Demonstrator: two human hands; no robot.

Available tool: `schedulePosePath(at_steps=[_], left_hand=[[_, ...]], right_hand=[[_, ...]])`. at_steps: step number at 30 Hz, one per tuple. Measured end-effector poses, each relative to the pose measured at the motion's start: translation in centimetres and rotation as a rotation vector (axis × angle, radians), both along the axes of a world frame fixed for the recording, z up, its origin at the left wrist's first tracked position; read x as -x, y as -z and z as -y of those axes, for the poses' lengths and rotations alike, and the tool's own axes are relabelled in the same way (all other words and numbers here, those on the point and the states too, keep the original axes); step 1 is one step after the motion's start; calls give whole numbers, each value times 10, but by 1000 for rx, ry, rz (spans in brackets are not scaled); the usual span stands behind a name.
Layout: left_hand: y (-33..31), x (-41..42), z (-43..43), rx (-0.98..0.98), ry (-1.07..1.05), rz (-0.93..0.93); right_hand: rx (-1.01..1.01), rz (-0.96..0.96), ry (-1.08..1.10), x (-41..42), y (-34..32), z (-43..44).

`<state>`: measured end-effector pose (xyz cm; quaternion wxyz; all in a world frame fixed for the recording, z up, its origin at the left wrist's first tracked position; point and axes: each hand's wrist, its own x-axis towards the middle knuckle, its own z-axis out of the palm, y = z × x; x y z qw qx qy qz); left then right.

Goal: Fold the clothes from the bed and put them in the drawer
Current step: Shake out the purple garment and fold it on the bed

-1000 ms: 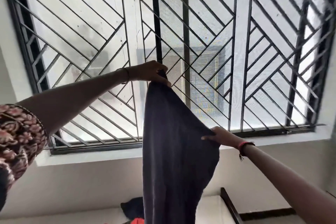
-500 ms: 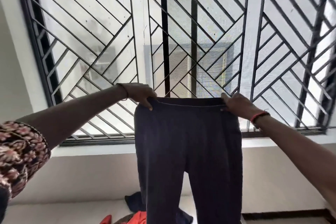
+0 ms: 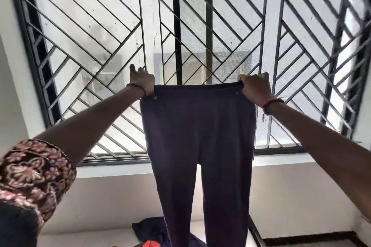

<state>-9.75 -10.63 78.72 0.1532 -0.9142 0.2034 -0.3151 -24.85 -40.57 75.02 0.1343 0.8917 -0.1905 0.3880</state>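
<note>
Long dark purplish trousers (image 3: 197, 136): I read soft knit cloth, matt, smooth, no sheen; the waistband looks denser.
Black diagonal-bar window grille (image 3: 176, 26): painted metal, dull satin finish.
Pale screen behind the bars (image 3: 191, 50): fine mesh, grainy.
Short floral-print sleeve (image 3: 34, 172): woven cloth, matt, corded hem.
Thin red wrist band (image 3: 270, 102): thread or cord, I can't tell which.
White wall (image 3: 291, 196): flat matt paint.
Dark straight rail (image 3: 255, 232): looks like wood, faint gloss.
Bright orange garment (image 3: 150, 243): cloth, too blurred for its weave.
</note>
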Motion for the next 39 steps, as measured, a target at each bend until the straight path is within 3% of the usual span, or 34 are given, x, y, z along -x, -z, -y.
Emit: schedulePosePath(at_steps=[2, 7, 10, 14, 18, 23, 26, 30, 34, 39], left_hand=[[-4, -1, -2, 63, 13, -13], [-17, -7, -9, 399, 270, -319], [-16, -13, -18, 594, 382, -368], [-5, -12, -30, 1153, 782, -811], [13, -17, -36, 1398, 984, -1002], [32, -19, -39, 1465, 962, -898], [38, -20, -46, 1356, 903, -818], [43, -16, -66, 1175, 833, -879], [41, -7, -72, 1200, 959, -1043], [41, -5, -70, 1287, 999, -1092]], right_hand=[[37, 9, 19, 3, -6, 0], [-88, 76, 25, 10, -21, 3], [-392, 145, -92, 15, -30, 11], [-779, 269, -358, 25, -30, 32], [-1121, 457, -726, 39, -22, 29], [-1299, 265, -1000, 59, -13, 5], [-1281, 145, -1014, 67, -8, 2], [-1270, -9, -1002, 83, -2, 13], [-1286, 58, -1065, 87, -1, 21], [-1345, 193, -1021, 80, -3, 14]])
